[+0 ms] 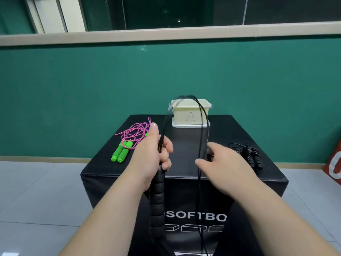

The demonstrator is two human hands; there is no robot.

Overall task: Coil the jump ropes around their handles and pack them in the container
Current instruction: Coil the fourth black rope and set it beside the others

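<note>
A left hand (155, 154) has its grip clamped round the ridged black foam handles (156, 200) of a jump rope, held upright before a black padded table (239, 130). The thin black cord (201, 137) arcs from that fist to the blurred right hand (223, 167), whose grip cannot be told. A cream plastic container (191, 113) stands beyond.

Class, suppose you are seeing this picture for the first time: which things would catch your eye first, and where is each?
First, the black jump rope in the middle foreground: the left hand grips its handles while the right hand holds the cord looping up. Next, the bright green-handled pink rope on the left side of the black box, then the cream container marked A at its far edge.
</note>
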